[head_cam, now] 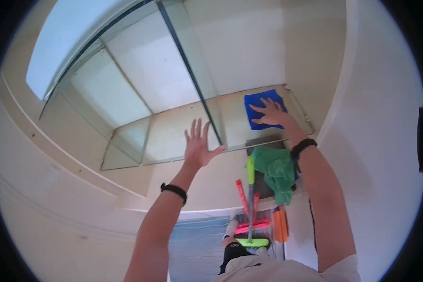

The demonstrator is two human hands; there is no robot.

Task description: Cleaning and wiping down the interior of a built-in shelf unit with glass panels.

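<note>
My right hand (pixel 272 114) lies with spread fingers on a folded blue cloth (pixel 253 99). The cloth rests on the floor of a glass-fronted niche (pixel 232 109), in its right compartment. My left hand (pixel 197 148) holds nothing and its fingers are apart. Its thumb is by the lower end of an upright glass divider (pixel 187 63); whether it touches the glass I cannot tell. A crumpled green cloth (pixel 276 169) drapes over a dark panel (pixel 266 190) below the blue cloth.
A long-handled lime-green tool (pixel 251 201) stands below, beside pink-handled tools (pixel 242 194) and an orange object (pixel 280 225). A blue striped mat (pixel 197 246) covers part of the floor. Another glass panel (pixel 127 137) partitions the left side. A white wall (pixel 380 123) bounds the right.
</note>
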